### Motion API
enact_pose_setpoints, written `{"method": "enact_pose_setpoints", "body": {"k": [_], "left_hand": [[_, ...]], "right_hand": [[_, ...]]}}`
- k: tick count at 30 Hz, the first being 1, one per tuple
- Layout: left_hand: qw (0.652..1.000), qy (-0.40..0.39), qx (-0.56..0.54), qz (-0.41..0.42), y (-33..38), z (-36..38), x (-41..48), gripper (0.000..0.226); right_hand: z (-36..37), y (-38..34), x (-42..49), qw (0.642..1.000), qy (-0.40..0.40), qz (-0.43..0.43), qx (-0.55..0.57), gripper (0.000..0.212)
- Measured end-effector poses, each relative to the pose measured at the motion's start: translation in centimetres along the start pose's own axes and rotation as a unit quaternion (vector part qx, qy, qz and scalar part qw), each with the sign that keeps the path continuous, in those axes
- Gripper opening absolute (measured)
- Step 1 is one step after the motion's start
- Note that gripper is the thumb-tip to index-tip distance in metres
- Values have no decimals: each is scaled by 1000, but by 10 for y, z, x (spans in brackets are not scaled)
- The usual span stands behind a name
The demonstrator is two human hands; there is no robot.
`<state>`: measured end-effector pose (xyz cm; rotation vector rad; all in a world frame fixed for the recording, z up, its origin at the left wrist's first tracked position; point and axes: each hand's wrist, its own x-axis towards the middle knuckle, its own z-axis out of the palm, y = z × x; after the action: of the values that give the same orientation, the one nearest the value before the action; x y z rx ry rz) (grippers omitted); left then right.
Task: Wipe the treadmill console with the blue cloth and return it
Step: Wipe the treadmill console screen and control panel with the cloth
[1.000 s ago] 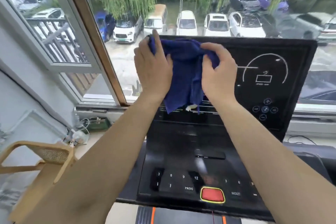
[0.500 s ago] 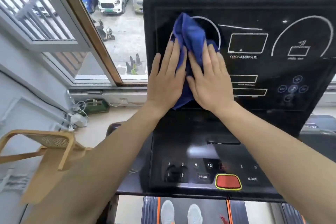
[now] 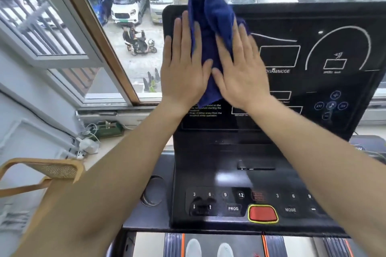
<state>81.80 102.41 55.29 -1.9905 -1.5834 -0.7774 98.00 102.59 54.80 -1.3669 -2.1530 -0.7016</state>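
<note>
Head view: both flat, spread hands, left hand (image 3: 183, 69) and right hand (image 3: 240, 71), press the blue cloth (image 3: 211, 27) on the console (image 3: 313, 27) near its top-left edge; bare screen lies right.

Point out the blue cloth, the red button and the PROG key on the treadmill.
blue cloth (image 3: 211, 19): head view, upper folded part.
red button (image 3: 262, 213): head view, middle of its face.
PROG key (image 3: 233, 208): head view, on its lettering.

I see the blue cloth (image 3: 211, 33) bunched and pressed flat on the far-left of the upright black treadmill console (image 3: 313, 52), top edge poking above it.
</note>
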Motion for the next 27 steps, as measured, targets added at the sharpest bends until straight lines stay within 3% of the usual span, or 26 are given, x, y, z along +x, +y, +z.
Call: {"method": "enact_pose_setpoints", "body": {"k": [2,7,10,16,19,23,27], "left_hand": [[999,-35,3,21,-2,10,-43,75],[991,-128,17,48,-8,30,-151,83],[992,-118,20,34,3,23,-120,80],[999,-49,-2,9,35,-1,16,77],[997,-67,-14,26,50,10,-14,78],[984,-158,-23,84,50,27,-124,81],[988,-131,-3,77,57,27,-101,79]], "right_hand": [[15,-21,-37,1000,-22,0,16,61],[26,-53,-119,983,-150,-101,15,55],[15,-35,-87,987,-113,-113,6,59],[-24,34,-4,999,-38,38,5,62],[-13,24,-50,995,-79,54,14,64],[1,-14,-144,983,-184,-10,26,62],[-7,8,-114,985,-163,-43,22,63]]}}
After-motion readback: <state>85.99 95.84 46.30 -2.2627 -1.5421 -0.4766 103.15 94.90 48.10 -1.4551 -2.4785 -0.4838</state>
